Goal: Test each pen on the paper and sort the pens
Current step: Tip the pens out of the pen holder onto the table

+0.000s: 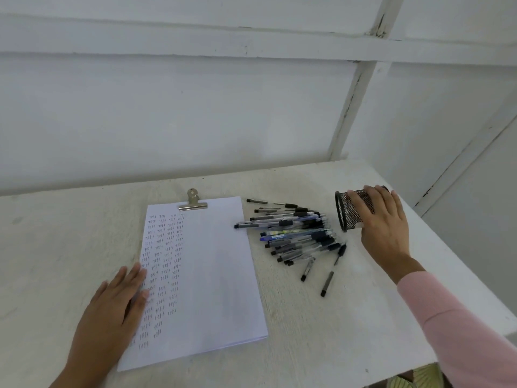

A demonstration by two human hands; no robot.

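Observation:
A stack of white paper [212, 275], held by a metal clip [193, 200] at its top, lies on the table; its left half is covered with rows of small pen marks. My left hand [117, 301] rests flat on the paper's left edge, fingers straight. A pile of several pens [296, 236] lies spilled to the right of the paper, tips toward it. Just right of the pile a black mesh pen cup [349, 211] lies on its side, mouth facing the pens. My right hand [383, 225] grips the cup from above.
The white table [56, 247] stands against a white panelled wall [195, 107]. Its right edge [458, 261] runs diagonally close behind my right hand. Two pens [333, 270] lie a little apart below the pile.

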